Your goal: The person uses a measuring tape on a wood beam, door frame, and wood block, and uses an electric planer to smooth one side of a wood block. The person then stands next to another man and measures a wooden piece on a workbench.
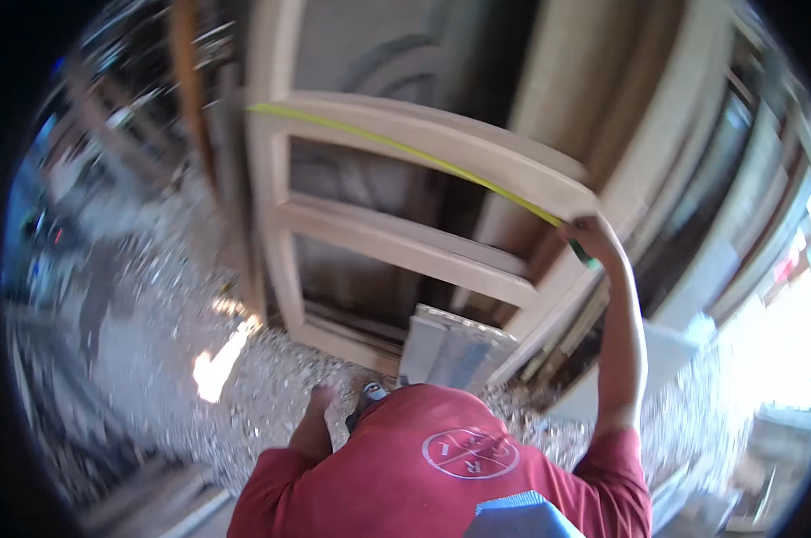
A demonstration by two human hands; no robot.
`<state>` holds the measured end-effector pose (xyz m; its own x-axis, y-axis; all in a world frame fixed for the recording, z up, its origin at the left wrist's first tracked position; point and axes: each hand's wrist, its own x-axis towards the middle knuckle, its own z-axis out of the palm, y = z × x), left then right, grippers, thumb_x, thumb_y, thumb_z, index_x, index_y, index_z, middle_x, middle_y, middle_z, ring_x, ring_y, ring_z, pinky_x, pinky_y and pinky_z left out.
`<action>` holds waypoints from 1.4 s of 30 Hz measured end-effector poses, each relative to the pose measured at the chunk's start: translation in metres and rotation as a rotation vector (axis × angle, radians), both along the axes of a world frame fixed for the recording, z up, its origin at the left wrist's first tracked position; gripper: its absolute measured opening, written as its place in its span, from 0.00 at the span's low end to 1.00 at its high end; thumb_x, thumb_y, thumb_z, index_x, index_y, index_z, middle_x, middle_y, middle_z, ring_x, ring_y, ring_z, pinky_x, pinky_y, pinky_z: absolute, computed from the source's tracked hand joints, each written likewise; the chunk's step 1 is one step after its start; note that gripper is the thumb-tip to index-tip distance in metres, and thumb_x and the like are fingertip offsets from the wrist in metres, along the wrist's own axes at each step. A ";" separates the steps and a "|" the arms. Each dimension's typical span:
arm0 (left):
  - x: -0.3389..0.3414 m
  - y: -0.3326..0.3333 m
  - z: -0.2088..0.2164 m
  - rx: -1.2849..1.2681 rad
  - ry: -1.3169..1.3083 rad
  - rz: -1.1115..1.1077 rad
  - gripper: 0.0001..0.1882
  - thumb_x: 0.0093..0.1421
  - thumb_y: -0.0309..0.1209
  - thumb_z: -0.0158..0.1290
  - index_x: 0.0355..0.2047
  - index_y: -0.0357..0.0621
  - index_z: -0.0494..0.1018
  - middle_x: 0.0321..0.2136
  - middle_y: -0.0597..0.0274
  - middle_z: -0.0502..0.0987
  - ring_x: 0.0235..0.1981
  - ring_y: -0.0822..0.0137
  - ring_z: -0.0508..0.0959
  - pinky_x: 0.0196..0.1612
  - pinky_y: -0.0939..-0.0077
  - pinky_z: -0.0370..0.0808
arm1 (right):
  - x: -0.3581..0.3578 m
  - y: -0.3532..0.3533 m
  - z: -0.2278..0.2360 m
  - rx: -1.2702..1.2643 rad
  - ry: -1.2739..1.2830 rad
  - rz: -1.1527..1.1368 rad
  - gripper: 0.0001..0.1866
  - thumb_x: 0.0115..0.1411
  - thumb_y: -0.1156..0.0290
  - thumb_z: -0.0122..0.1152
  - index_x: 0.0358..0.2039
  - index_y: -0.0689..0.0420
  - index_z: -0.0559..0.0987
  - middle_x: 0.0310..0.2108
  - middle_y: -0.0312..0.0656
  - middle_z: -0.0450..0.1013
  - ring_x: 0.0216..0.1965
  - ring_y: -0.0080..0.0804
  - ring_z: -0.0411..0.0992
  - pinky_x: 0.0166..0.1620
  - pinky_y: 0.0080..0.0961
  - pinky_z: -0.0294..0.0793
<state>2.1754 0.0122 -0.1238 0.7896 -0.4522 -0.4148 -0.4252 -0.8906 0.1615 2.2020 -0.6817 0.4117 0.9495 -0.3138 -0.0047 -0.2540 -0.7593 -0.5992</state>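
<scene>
My right hand (592, 235) is closed around a tape measure (584, 256), whose dark and green case shows only partly below my fingers. Its yellow blade (414, 154) runs out to the left along a rail of a pale wooden frame (410, 247), reaching the left upright. The frame stands upright in front of me, with several open panels between its rails. My left hand (324, 395) hangs low near my body, away from the frame. Motion smears its fingers, so their pose is unclear.
A grey-brown slab (455, 348) leans against the frame's lower part. More boards (737, 206) stand along the right. Debris and wood chips cover the ground (145, 296), with a bright sunlit patch (221, 359) on the left. Planks (168, 498) lie at the lower left.
</scene>
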 end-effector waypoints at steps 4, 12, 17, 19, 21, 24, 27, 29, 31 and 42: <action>-0.061 -0.038 0.002 -0.484 0.646 1.035 0.12 0.63 0.39 0.47 0.36 0.52 0.79 0.25 0.67 0.77 0.25 0.66 0.74 0.26 0.61 0.72 | -0.042 -0.072 0.025 -0.249 -0.107 -0.189 0.18 0.55 0.53 0.64 0.26 0.57 0.84 0.20 0.43 0.77 0.24 0.33 0.76 0.34 0.32 0.74; -0.073 -0.075 0.040 -0.503 0.610 0.604 0.12 0.62 0.36 0.51 0.39 0.47 0.80 0.26 0.67 0.78 0.27 0.65 0.76 0.32 0.66 0.74 | -0.074 -0.156 0.020 -0.387 0.004 -0.422 0.18 0.56 0.50 0.61 0.29 0.52 0.85 0.25 0.42 0.80 0.32 0.41 0.79 0.39 0.38 0.77; -0.022 -0.086 0.062 -0.598 0.310 0.318 0.11 0.61 0.34 0.53 0.40 0.45 0.80 0.26 0.68 0.78 0.29 0.65 0.77 0.35 0.69 0.74 | -0.064 -0.151 0.012 -0.420 -0.055 -0.428 0.16 0.56 0.53 0.60 0.29 0.52 0.85 0.28 0.44 0.80 0.34 0.43 0.79 0.39 0.40 0.78; 0.003 -0.093 0.073 -0.647 0.305 0.369 0.11 0.61 0.34 0.53 0.40 0.44 0.80 0.26 0.68 0.78 0.30 0.65 0.78 0.36 0.70 0.74 | -0.062 -0.151 0.014 -0.421 -0.052 -0.443 0.16 0.55 0.52 0.61 0.30 0.52 0.85 0.29 0.45 0.80 0.34 0.43 0.79 0.40 0.39 0.77; 0.030 -0.118 0.091 -0.712 0.460 0.604 0.10 0.59 0.34 0.56 0.37 0.42 0.80 0.24 0.69 0.77 0.29 0.66 0.77 0.35 0.70 0.74 | -0.071 -0.154 0.014 -0.412 -0.001 -0.488 0.17 0.54 0.51 0.62 0.30 0.50 0.86 0.31 0.44 0.81 0.36 0.43 0.79 0.42 0.39 0.77; 0.081 -0.130 0.103 -0.817 0.313 0.800 0.06 0.56 0.31 0.56 0.29 0.42 0.79 0.22 0.69 0.75 0.27 0.69 0.74 0.34 0.71 0.72 | -0.069 -0.151 0.011 -0.442 -0.012 -0.559 0.16 0.54 0.52 0.61 0.30 0.51 0.86 0.30 0.44 0.81 0.35 0.43 0.79 0.42 0.39 0.77; 0.178 -0.084 0.124 -0.962 0.143 0.689 0.05 0.52 0.28 0.52 0.21 0.42 0.74 0.22 0.67 0.74 0.27 0.69 0.72 0.33 0.71 0.70 | -0.060 -0.137 0.015 -0.443 -0.039 -0.624 0.16 0.55 0.53 0.60 0.31 0.51 0.86 0.32 0.45 0.81 0.37 0.45 0.79 0.43 0.39 0.77; 0.244 -0.071 0.154 -0.927 -0.116 0.758 0.11 0.52 0.36 0.51 0.24 0.40 0.73 0.24 0.64 0.75 0.30 0.64 0.73 0.37 0.67 0.70 | -0.055 -0.134 0.014 -0.449 -0.039 -0.674 0.16 0.56 0.53 0.60 0.32 0.51 0.86 0.34 0.46 0.81 0.39 0.46 0.79 0.44 0.40 0.77; 0.308 -0.081 0.184 -0.970 -0.209 0.828 0.17 0.64 0.41 0.50 0.39 0.38 0.75 0.38 0.56 0.77 0.42 0.61 0.75 0.47 0.66 0.71 | -0.051 -0.145 0.000 -0.537 -0.026 -0.726 0.19 0.56 0.48 0.62 0.32 0.52 0.86 0.35 0.47 0.80 0.39 0.47 0.79 0.42 0.42 0.77; 0.566 -0.087 0.476 -2.015 -0.337 0.786 0.17 0.64 0.34 0.55 0.52 0.46 0.69 0.30 0.64 0.76 0.29 0.73 0.77 0.30 0.80 0.75 | -0.054 -0.141 -0.004 -0.665 0.072 -0.816 0.22 0.58 0.47 0.60 0.29 0.55 0.83 0.33 0.51 0.79 0.36 0.53 0.78 0.39 0.49 0.75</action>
<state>2.7417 -0.0751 0.3524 0.8990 0.3779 0.2212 -0.3658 0.3705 0.8538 2.1477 -0.8231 0.4072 0.4537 -0.8174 0.3548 -0.8541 -0.5125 -0.0883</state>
